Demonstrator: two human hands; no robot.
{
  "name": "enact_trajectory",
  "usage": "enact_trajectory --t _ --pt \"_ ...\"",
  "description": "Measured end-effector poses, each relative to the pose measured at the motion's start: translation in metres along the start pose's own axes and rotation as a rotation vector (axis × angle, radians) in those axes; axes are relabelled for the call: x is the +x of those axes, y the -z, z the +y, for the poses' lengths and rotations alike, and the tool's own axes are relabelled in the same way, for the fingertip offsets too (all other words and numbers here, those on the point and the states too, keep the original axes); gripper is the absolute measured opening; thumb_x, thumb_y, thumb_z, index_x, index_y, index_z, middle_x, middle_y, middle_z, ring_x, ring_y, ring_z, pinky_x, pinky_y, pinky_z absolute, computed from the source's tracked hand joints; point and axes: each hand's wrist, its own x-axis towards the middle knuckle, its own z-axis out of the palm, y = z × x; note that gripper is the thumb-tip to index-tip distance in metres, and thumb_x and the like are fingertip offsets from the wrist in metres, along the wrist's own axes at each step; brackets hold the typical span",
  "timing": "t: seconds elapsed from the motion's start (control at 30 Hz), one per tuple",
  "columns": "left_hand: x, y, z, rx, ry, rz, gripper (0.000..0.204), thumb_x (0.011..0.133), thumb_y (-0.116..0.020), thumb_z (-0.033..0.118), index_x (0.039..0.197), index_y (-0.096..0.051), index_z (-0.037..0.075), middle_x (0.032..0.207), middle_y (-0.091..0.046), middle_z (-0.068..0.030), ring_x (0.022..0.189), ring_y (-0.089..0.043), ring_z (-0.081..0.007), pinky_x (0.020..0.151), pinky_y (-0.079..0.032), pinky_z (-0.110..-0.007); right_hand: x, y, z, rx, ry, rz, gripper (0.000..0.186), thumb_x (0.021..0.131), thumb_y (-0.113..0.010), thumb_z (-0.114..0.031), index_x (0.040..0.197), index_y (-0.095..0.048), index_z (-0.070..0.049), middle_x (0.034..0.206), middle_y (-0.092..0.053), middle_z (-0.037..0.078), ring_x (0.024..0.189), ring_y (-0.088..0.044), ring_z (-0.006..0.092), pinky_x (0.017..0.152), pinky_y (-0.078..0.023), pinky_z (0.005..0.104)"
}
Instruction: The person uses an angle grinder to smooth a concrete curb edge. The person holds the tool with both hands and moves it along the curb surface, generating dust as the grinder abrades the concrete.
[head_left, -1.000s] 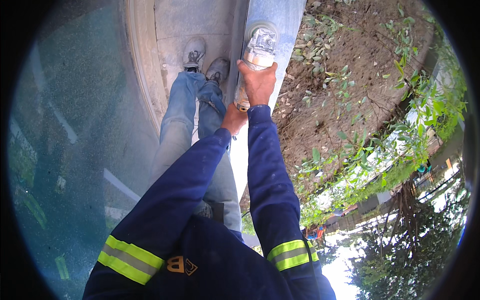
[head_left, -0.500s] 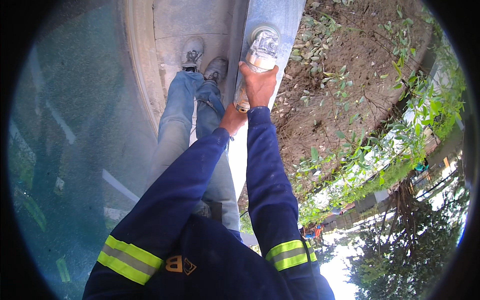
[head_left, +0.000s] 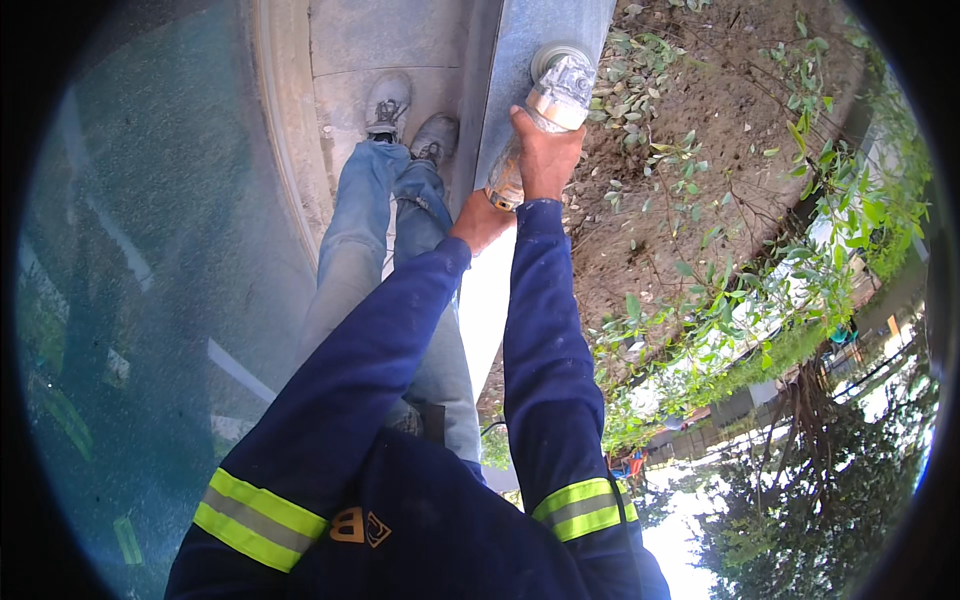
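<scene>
A worker's left hand (head_left: 482, 220) cups the near end, grip hidden, while the right hand (head_left: 545, 155) wraps the middle of a paint-caked roller (head_left: 545, 110), its length pointing away along the grey kerb's (head_left: 520, 60) edge beside bare soil (head_left: 700, 150).

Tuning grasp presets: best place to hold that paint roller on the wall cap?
Hedged: grip the handle at the near end, from the walkway side, as both hands do now. The right hand wraps the shaft just behind the roller; the left hand takes the butt. The sleeve looks paint-wet.
</scene>
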Motion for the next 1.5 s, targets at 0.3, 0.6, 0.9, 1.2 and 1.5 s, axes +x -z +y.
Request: enact_trajectory --t 0.3,0.6,0.9,1.2,1.5 --pt "-0.024 -0.005 -0.060 -0.253 -0.074 0.090 0.022 0.088 -0.075 0.009 0.109 -0.070 0.002 0.084 -0.071 -0.0032 0.072 -0.068 -0.0148 0.063 -0.050 -0.034 -0.052 0.000 0.005 -0.124 -0.040 -0.141 0.093 0.068 -0.095 -0.040 0.129 -0.053 0.015 0.109 -0.075 0.028 0.100 -0.075 0.0390 0.093 -0.057 0.0450" --pt "0.000 0.005 -0.044 -0.125 -0.033 -0.003 0.028 0.086 -0.079 0.018 0.107 -0.070 0.002 0.077 -0.067 -0.0014 0.062 -0.060 -0.0123 0.056 -0.046 -0.034 -0.029 0.003 -0.010 -0.065 -0.062 -0.050 0.090 0.069 -0.094 -0.041 0.128 -0.055 0.013 0.120 -0.071 0.029 0.109 -0.072 0.0381 0.098 -0.055 0.0438" --pt "-0.022 -0.005 -0.052 -0.289 -0.086 0.130 0.016 0.089 -0.074 0.011 0.103 -0.069 0.003 0.076 -0.067 -0.0011 0.062 -0.061 -0.0111 0.054 -0.044 -0.032 -0.050 0.002 -0.007 -0.149 -0.071 -0.144 0.091 0.068 -0.094 -0.042 0.128 -0.054 0.013 0.111 -0.074 0.031 0.105 -0.075 0.0437 0.096 -0.057 0.0462" --pt "-0.009 -0.005 -0.031 -0.144 -0.013 0.041 0.017 0.087 -0.074 0.012 0.097 -0.068 0.001 0.072 -0.064 -0.0020 0.057 -0.057 -0.0126 0.053 -0.044 -0.034 -0.027 0.007 -0.007 -0.131 -0.025 -0.061 0.095 0.068 -0.094 -0.042 0.131 -0.052 0.016 0.111 -0.073 0.031 0.104 -0.074 0.0427 0.095 -0.057 0.0460" --pt "-0.018 0.000 -0.047 -0.278 -0.149 0.120 0.019 0.087 -0.077 0.013 0.101 -0.070 0.002 0.075 -0.066 -0.0011 0.058 -0.057 -0.0107 0.052 -0.042 -0.032 -0.047 -0.005 -0.013 -0.222 -0.012 -0.157 0.082 0.070 -0.090 -0.047 0.121 -0.054 0.006 0.104 -0.074 0.030 0.100 -0.074 0.0478 0.094 -0.056 0.0516"
